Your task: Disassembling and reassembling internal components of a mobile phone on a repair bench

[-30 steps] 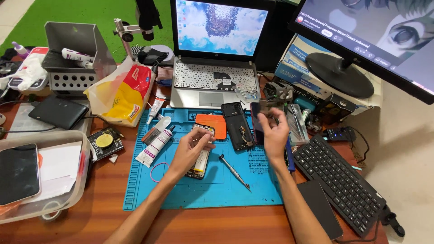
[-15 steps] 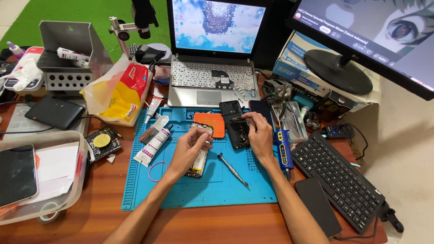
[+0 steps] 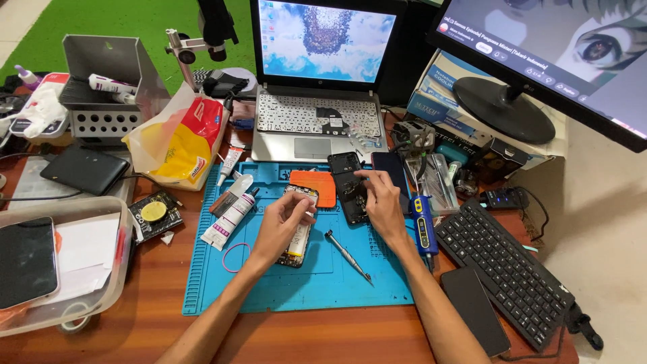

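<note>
While both forearms are stretched over the blue work mat (image 3: 269, 283), the left hand (image 3: 280, 226) is seen curled loosely over an opened phone (image 3: 298, 232) that lies lengthwise on the mat. Its fingers are bent inward and its fingertips are pressed to the upper part of that phone, whose lower end shows below the palm; whether anything small is pinched between the fingers cannot be told. The right hand (image 3: 381, 205) is laid on a dark phone back (image 3: 347, 185) just to the right, with the fingers half closed and the fingertips set on the middle of the piece, the upper end of which is left uncovered above the hand. An orange pad (image 3: 315, 185) is placed between the two phone parts, touching or nearly touching both. A screwdriver (image 3: 347, 255) is laid slantwise on the mat between the two wrists, apart from either hand. A white glue tube (image 3: 229, 219) and a pink rubber band (image 3: 236, 257) are found left of the left hand. A blue electric driver (image 3: 422, 226) is set just beside the right wrist, near the black keyboard (image 3: 505, 269).
</note>
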